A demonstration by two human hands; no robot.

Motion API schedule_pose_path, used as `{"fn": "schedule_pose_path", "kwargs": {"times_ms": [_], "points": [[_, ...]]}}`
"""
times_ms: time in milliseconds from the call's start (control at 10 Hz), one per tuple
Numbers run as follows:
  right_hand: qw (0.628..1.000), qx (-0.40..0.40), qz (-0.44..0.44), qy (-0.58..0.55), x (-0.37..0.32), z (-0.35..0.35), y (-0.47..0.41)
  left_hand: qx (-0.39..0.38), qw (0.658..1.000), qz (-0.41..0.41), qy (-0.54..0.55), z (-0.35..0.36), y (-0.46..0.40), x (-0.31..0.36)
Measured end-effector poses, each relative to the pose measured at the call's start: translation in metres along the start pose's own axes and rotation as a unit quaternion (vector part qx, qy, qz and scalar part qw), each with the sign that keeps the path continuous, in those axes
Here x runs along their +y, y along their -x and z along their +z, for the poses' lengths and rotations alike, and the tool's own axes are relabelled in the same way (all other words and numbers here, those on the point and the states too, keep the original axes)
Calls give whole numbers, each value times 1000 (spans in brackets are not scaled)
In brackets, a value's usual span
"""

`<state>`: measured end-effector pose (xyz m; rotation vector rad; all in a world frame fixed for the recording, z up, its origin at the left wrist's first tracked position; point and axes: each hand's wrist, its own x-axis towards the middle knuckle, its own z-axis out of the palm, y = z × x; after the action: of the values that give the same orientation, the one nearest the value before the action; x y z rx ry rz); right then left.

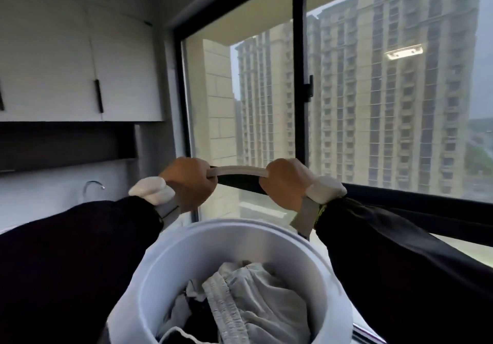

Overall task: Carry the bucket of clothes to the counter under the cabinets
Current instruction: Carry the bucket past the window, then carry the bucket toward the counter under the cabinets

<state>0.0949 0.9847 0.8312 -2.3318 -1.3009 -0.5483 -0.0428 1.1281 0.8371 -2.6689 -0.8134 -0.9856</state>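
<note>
White bucket (pixel 149 277) at six o'clock, raised in front of the body, grey and dark clothes (pixel 248 303) piled inside. Handle (pixel 237 170) arched above at twelve o'clock, left hand (pixel 186 182) and right hand (pixel 286 182) each in a closed grip around it. Cabinets (pixel 66 63) at ten o'clock, tap (pixel 93 185) and bench (pixel 8 229) at nine, window (pixel 373 90) at one.

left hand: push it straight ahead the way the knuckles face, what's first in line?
Likely the window glass: the left hand, shut on the bucket handle, faces it with nothing visible between. Depth is unclear, so the dark frame rail could come first.
</note>
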Motion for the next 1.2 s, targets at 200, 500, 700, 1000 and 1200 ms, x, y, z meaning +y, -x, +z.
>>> {"fn": "schedule_pose_path", "kwargs": {"times_ms": [200, 500, 700, 1000, 1200], "points": [[991, -6, -83, -105, -85, 79, -87, -15, 991, -103, -78, 0, 2, -106], [930, -68, -319, -167, -200, 160, -221, 40, 942, -244, -229, 17, -30, -245], [907, -90, -352, -213, -289, 193, -276, 10, 920, -309, -240, 2, -35, -317], [896, -72, -406, -165, -433, 249, -344, 45, 894, -367, -254, -2, -38, -461], [900, -89, -373, -207, -504, 283, -389, 46, 905, -346, -243, -3, -61, -554]]}}
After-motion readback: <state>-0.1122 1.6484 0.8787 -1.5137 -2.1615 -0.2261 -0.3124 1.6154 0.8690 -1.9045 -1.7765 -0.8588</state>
